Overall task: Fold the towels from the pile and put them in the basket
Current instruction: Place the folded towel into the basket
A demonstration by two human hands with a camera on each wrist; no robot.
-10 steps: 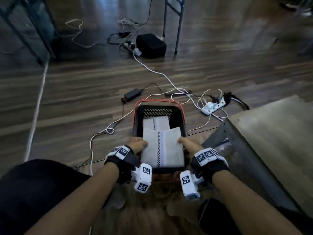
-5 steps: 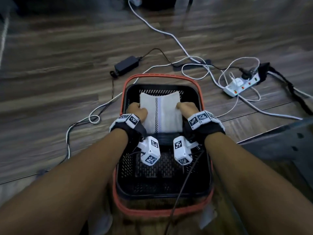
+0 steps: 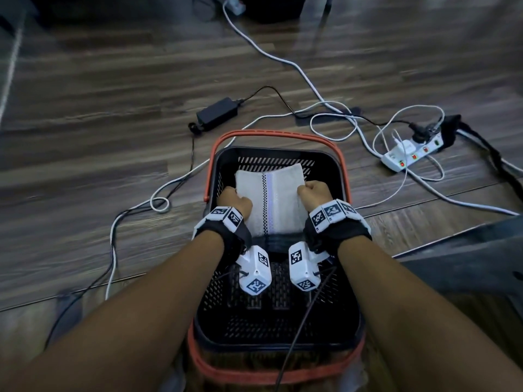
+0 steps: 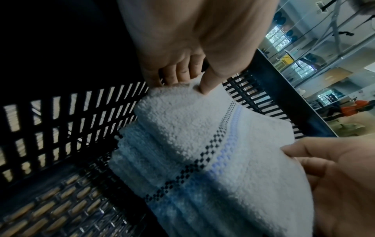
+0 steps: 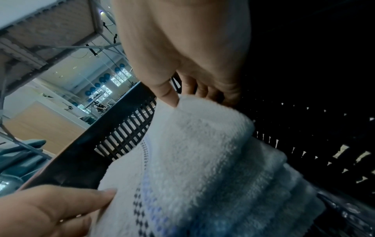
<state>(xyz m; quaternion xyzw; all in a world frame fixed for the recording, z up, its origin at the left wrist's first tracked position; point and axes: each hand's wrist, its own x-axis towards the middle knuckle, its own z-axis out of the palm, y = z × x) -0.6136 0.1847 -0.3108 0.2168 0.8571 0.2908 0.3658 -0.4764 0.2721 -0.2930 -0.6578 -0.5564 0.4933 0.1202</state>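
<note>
Head view: no readable brand or writing anywhere — only black-and-white square marker patterns on the wrist bands and on the white camera blocks under both wrists. Wood plank floor [image 3: 85,137] carries a black slatted basket [image 3: 336,176] with an orange-red rim handle. Inside its far half, a folded white towel [image 3: 280,205] — long axis running away from the person, far edge close to the basket's far wall. Terry texture, one black checkered stripe with a pale blue stripe beside it, both running along the long axis. Wrist views show more folded white layers stacked under it. Left hand [image 3: 235,201] grips the towel's left edge, thumb on top, fingers curled under. Right hand [image 3: 313,193] pinches the right edge the same way. Floor beyond: white power strip [image 3: 407,155], black adapter brick [image 3: 217,110], tangled white and black cables [image 3: 285,62].
</note>
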